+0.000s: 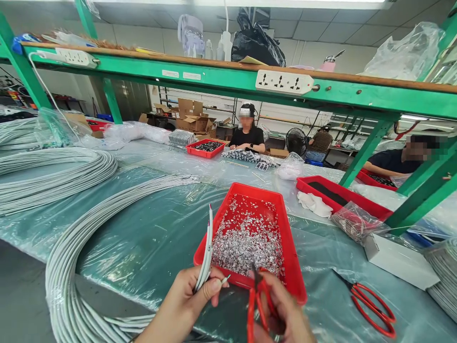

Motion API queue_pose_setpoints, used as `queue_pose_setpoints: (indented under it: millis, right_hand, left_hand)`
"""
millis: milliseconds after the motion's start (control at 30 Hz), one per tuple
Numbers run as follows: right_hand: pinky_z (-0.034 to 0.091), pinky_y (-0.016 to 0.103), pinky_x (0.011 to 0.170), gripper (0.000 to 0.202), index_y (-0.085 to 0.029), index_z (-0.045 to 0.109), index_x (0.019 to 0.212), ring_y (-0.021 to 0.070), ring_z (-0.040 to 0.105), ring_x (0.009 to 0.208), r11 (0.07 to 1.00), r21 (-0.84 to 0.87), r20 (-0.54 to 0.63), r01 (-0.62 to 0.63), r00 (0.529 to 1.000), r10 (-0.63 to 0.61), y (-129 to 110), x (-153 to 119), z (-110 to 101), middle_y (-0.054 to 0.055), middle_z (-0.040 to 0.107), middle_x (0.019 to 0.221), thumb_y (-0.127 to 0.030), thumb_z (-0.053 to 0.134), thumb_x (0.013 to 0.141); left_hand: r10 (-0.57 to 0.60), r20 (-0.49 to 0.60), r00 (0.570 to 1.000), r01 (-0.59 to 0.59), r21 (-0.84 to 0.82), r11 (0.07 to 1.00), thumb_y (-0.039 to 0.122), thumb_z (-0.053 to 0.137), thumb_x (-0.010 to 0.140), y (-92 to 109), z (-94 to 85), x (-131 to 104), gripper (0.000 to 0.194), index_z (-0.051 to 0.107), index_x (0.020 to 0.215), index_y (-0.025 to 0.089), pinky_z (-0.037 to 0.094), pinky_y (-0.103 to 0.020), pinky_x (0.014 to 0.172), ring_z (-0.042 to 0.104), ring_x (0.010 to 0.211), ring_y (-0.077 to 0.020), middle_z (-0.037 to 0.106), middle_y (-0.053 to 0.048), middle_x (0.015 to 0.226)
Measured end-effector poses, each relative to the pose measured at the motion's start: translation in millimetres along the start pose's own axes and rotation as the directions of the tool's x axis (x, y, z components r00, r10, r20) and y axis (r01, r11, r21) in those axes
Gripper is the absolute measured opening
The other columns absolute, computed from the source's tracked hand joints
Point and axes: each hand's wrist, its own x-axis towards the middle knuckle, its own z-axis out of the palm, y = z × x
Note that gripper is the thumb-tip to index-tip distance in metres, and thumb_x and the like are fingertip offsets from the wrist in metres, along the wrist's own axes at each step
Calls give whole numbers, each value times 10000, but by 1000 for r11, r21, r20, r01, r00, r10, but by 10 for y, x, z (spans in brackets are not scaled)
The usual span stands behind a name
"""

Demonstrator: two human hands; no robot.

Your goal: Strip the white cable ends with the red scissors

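My left hand (194, 293) is closed round a few white cables (207, 247) that stand up from the fist. Between its thumb and forefinger a cable end with a green tip (225, 279) points right. In my right hand (283, 309) are red-handled cutting pliers (262, 295), their dark jaws up and a short gap from the green tip; whether the jaws are parted is blurred. Just beyond both hands lies a red tray (293, 257) strewn with small silvery scraps (250, 243). To the right, red-handled scissors (371, 305) rest on the table.
A bundle of white cables (67, 267) curves along the left, with more coils (82, 176) behind. A white box (400, 262) and another red tray (342, 200) stand right. Green shelf frame (200, 71) spans overhead. Across the table sits a person (248, 133).
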Motion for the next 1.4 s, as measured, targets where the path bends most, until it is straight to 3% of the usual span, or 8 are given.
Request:
queue_pose_setpoints:
  millis: [167, 333, 500, 633, 833, 1100, 1300, 1400]
  right_hand:
    - [441, 264, 633, 505, -303, 591, 1104, 180, 527, 613, 955, -297, 199, 5, 978, 57, -56, 41, -6, -14, 554, 644, -260, 637, 602]
    - [408, 238, 555, 582, -303, 550, 1176, 146, 424, 516, 941, -334, 319, 51, 946, 62, -151, 95, -55, -63, 405, 511, -246, 636, 604]
    - [448, 232, 629, 558, -273, 570, 1131, 161, 511, 613, 945, -326, 307, 29, 949, 76, -201, 78, -66, -34, 522, 608, -256, 673, 583]
    - [467, 233, 629, 542, -260, 569, 1091, 159, 530, 617, 970, -242, 260, -6, 963, 71, -151, 41, -82, -29, 549, 648, -268, 703, 566]
    - [479, 217, 646, 556, -240, 350, 1214, 127, 535, 634, 987, 133, -208, 90, 976, -61, -93, 34, -101, 1, 584, 785, -341, 618, 738]
    - [436, 171, 536, 463, -252, 492, 1110, 92, 578, 584, 943, 319, -19, 98, 995, -97, -225, 92, 205, 23, 676, 816, -239, 671, 683]
    - [392, 154, 503, 627, -301, 517, 1110, 68, 455, 523, 909, 415, -11, 24, 1000, -21, -277, 64, 151, -49, 580, 675, -194, 777, 550]
    - [357, 162, 466, 661, -296, 536, 1130, 63, 385, 495, 899, 434, -13, -57, 997, 70, -219, 13, 66, -49, 529, 662, -313, 800, 524]
  left_hand:
    - [11, -19, 1000, -11, 33, 999, 512, 559, 760, -30, 17, 20, 411, 596, 596, 137, 351, -221, 552, 449, 543, -139, 516, -3, 534]
    - [55, -11, 998, -54, 78, 996, 389, 541, 778, -47, 36, 17, 331, 561, 555, 144, 356, -208, 533, 458, 532, -133, 521, -2, 526]
    - [94, 4, 996, -93, 129, 987, 345, 531, 793, -68, 39, 17, 312, 587, 565, 140, 365, -194, 522, 467, 529, -126, 538, -3, 533]
    - [125, 53, 991, -130, 102, 986, 331, 539, 809, -72, 27, -10, 271, 655, 660, 137, 384, -183, 526, 525, 527, -127, 600, -14, 540]
    - [110, 23, 994, -110, 13, 994, 305, 590, 796, -85, -19, -90, 205, 680, 665, 177, 385, -175, 567, 557, 571, -123, 646, -4, 579]
    - [-16, 96, 995, 9, 80, 997, 485, 589, 767, -193, 45, -42, 352, 666, 727, 144, 300, -207, 514, 362, 535, -114, 440, 27, 565]
    - [60, 125, 990, -64, 29, 998, 413, 477, 871, -136, -10, -23, 289, 650, 921, 186, 355, -253, 894, 503, 941, -191, 596, -46, 962]
    - [19, 122, 992, -16, -26, 1000, 442, 505, 852, -121, -56, -15, 321, 651, 976, 184, 417, -230, 799, 509, 883, -171, 577, -47, 933]
